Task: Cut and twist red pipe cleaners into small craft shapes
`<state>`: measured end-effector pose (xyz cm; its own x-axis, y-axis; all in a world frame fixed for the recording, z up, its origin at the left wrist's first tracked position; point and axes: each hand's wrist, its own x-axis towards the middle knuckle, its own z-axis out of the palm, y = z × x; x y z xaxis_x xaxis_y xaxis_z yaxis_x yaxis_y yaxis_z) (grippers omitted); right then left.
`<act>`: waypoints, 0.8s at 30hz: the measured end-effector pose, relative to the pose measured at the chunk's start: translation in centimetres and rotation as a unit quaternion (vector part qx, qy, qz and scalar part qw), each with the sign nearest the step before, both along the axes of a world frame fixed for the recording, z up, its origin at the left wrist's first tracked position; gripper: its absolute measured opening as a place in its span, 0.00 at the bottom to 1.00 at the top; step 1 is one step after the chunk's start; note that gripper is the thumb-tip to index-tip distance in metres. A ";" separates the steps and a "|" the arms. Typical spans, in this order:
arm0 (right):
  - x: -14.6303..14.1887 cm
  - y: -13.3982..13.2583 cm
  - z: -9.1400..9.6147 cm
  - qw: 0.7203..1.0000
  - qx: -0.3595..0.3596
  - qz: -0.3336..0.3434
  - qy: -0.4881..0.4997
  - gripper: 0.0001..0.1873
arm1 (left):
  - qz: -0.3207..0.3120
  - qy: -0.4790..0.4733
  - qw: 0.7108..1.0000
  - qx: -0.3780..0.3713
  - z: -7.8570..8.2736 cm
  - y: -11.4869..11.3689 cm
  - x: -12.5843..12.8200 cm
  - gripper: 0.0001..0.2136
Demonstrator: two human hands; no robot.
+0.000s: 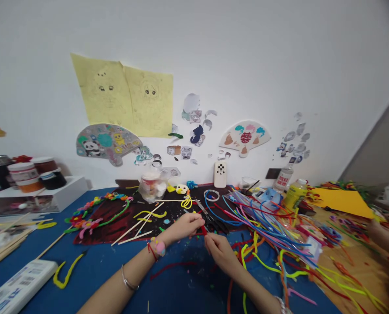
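Between my two hands is a short red pipe cleaner (203, 230). My left hand (189, 224) pinches its upper end, fingers closed. Just below and to the right, my right hand (219, 248) has its fingers closed round the lower end. Behind my hands lie scissors (210, 216) with black handles, on a dark stained mat (106, 222). Another red pipe cleaner (173, 266) lies on the blue table below my hands. Yellow pipe cleaners (150, 214) and thin wooden sticks (137, 224) rest to the left of them.
A large bundle of coloured pipe cleaners (266, 222) spreads over the right side. A phone (220, 174) leans on the wall, and bottles (295, 194) stand farther right. At far left are paint jars (24, 174) and a white box (21, 288). Another person's hand (386, 235) shows at right.
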<state>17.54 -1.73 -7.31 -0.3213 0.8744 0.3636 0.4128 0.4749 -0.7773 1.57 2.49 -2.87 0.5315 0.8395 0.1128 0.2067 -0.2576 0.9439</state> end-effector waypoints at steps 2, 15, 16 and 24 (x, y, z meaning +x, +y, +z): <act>0.0 -0.1 0.2 1.000 0.003 0.009 0.001 0.22 | 0.000 -0.020 1.000 0.008 0.0 0.0 -0.1 0.15; 0.0 -0.6 1.0 0.995 -0.022 0.050 0.078 0.24 | -0.022 -0.114 0.993 -0.001 0.8 -0.4 -0.1 0.16; 0.0 -0.7 1.0 0.994 -0.027 0.055 0.090 0.24 | -0.025 -0.119 0.993 -0.003 0.8 -0.4 -0.1 0.16; -0.4 -0.4 0.3 0.980 -0.081 0.054 0.171 0.26 | 0.002 -0.161 0.987 -0.010 0.6 0.6 -0.6 0.18</act>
